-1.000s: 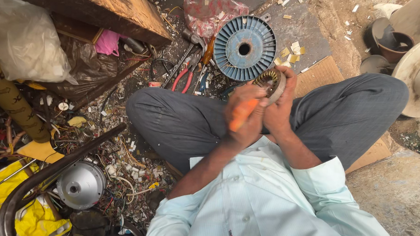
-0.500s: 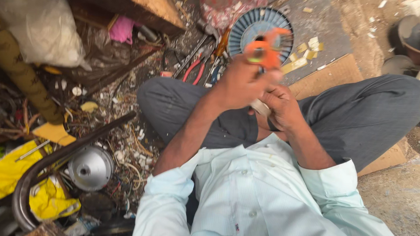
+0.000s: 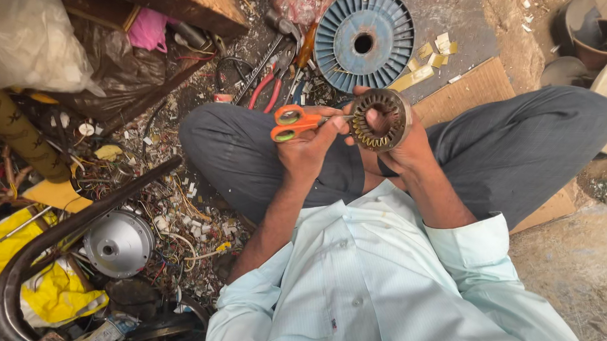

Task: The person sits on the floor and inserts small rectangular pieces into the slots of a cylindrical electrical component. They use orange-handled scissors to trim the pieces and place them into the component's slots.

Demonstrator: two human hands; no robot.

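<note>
I sit cross-legged on the ground. My left hand [image 3: 307, 154] grips orange-handled scissors [image 3: 292, 123], which lie sideways with the blades pointing right. The blade tips reach the rim of a round metal stator ring [image 3: 380, 119] with yellowish slot liners around its inner teeth. My right hand [image 3: 405, 150] holds this ring from beneath and behind, tilted toward me, just above my knees. The two hands touch at the ring.
A blue ribbed plastic spool [image 3: 364, 38] lies beyond my knees, with red-handled pliers [image 3: 269, 88] and a screwdriver beside it. Cardboard [image 3: 481, 86] is under my right leg. At left are wire scraps, a silver motor cover [image 3: 117, 243], a black curved tube [image 3: 80, 216], a yellow bag [image 3: 50, 289] and a white plastic bag [image 3: 32, 40].
My left hand lifted the scissors up away from the ring, then came back down. Now the scissors lie sideways with their tips at the ring, and the ring's open face is turned toward me.
</note>
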